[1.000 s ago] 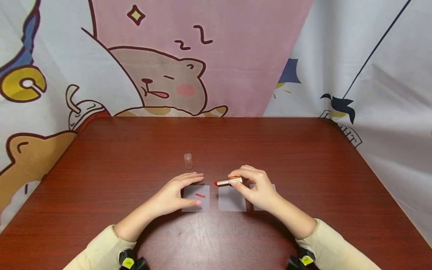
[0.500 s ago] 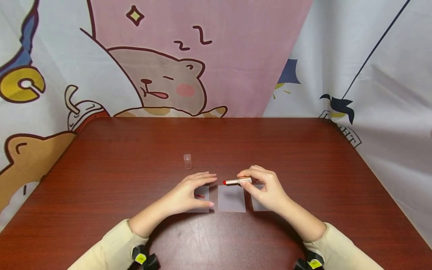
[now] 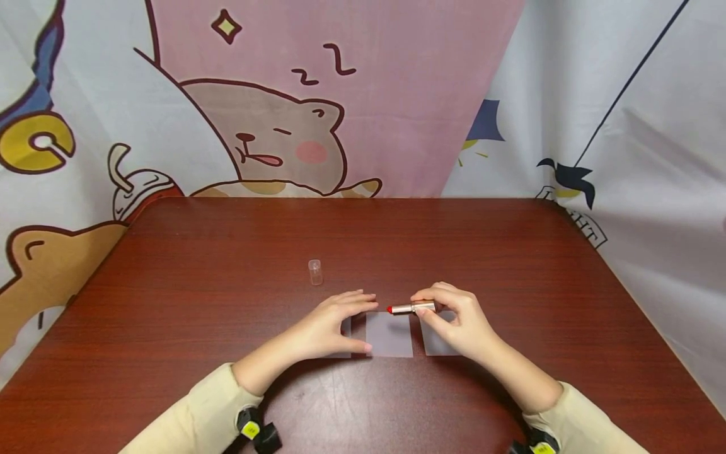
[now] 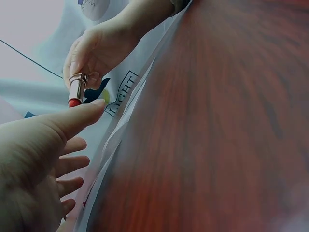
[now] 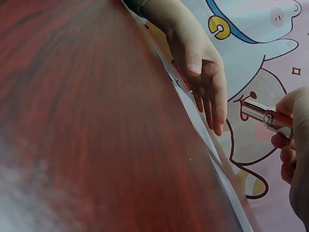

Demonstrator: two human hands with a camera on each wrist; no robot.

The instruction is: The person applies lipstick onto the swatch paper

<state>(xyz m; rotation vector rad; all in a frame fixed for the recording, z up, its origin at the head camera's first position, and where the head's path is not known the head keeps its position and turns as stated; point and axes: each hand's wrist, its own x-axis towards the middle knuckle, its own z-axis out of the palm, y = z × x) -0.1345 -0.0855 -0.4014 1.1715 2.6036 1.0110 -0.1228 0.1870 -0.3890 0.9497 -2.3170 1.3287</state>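
My right hand (image 3: pixel 460 317) pinches an uncapped lipstick (image 3: pixel 411 308) between thumb and fingers, its red tip pointing left. The lipstick lies roughly level above the far edge of the middle white paper square (image 3: pixel 390 337). Fingers extended and thumb apart, my left hand (image 3: pixel 329 328) hovers over the gap between the left square and the middle one, holding nothing. It covers most of the left paper square (image 3: pixel 346 329). Part of the right paper square (image 3: pixel 438 340) shows beneath my right hand. In the left wrist view, the lipstick (image 4: pixel 76 90) appears beyond the left thumb.
A clear lipstick cap (image 3: pixel 315 272) stands on the brown wooden table (image 3: pixel 363 239) behind the left hand. A cartoon-printed curtain (image 3: pixel 408 101) hangs along the table's far edge and sides.
Both hands have shifted to the right, the lipstick moving along in the right hand. The left hand now hides the red streak seen earlier on the left paper square.
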